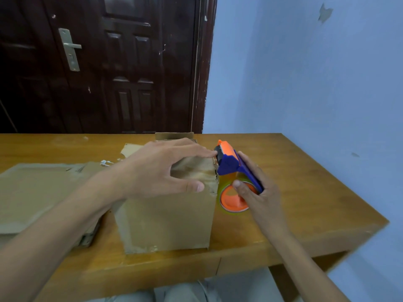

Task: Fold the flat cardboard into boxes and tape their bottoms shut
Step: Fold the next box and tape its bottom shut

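Note:
A folded brown cardboard box (165, 221) stands on the wooden table (305, 192), its closed flaps facing up. My left hand (161, 168) lies flat on top of the box, fingers spread and reaching its right edge. My right hand (255, 188) grips a blue and orange tape dispenser (231, 168) against the box's upper right edge, thumb on the orange roll core. The dispenser's orange head touches the top corner beside my left fingertips.
A stack of flat cardboard sheets (37, 192) lies at the left of the table. More cardboard pieces (174, 136) sit behind the box. A dark wooden door (104, 62) and a blue wall (305, 73) stand beyond the table. The table's right edge runs diagonally.

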